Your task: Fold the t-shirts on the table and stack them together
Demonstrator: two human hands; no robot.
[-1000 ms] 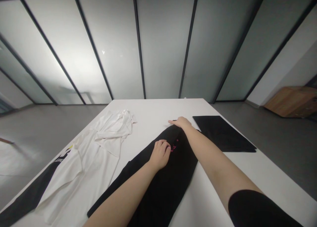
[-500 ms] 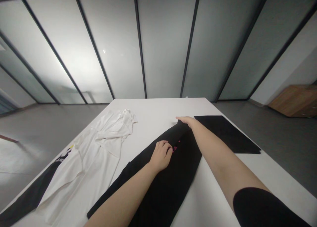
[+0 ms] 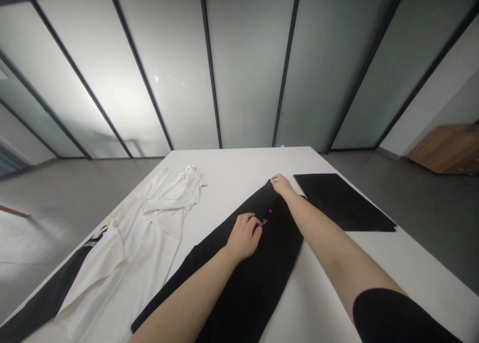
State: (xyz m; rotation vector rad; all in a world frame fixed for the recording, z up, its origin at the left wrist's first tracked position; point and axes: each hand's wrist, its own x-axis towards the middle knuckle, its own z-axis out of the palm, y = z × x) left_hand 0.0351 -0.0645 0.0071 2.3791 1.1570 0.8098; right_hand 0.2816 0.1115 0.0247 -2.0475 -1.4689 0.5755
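A long black garment (image 3: pixel 262 263) with a small pink print (image 3: pixel 265 221) lies folded lengthwise across the white table (image 3: pixel 232 168). Resting on its middle, beside the print, my left hand (image 3: pixel 245 236) has its fingers curled and its thumb close to the index finger, closed on the cloth. At the garment's far end my right hand (image 3: pixel 281 184) pinches the corner between thumb and fingers. The cloth under both palms is hidden.
Right of my right forearm lies a flat folded black cloth (image 3: pixel 337 201). A rumpled white garment (image 3: pixel 149 233) covers the left side, partly over a dark garment (image 3: pixel 63 278) with a white and yellow print. Frosted glass panels (image 3: pixel 247 74) stand behind the table.
My right hand has closed from stretched fingers into a pinch at the garment's far corner, and the cloth there lies a little flatter. My left hand stays in place.
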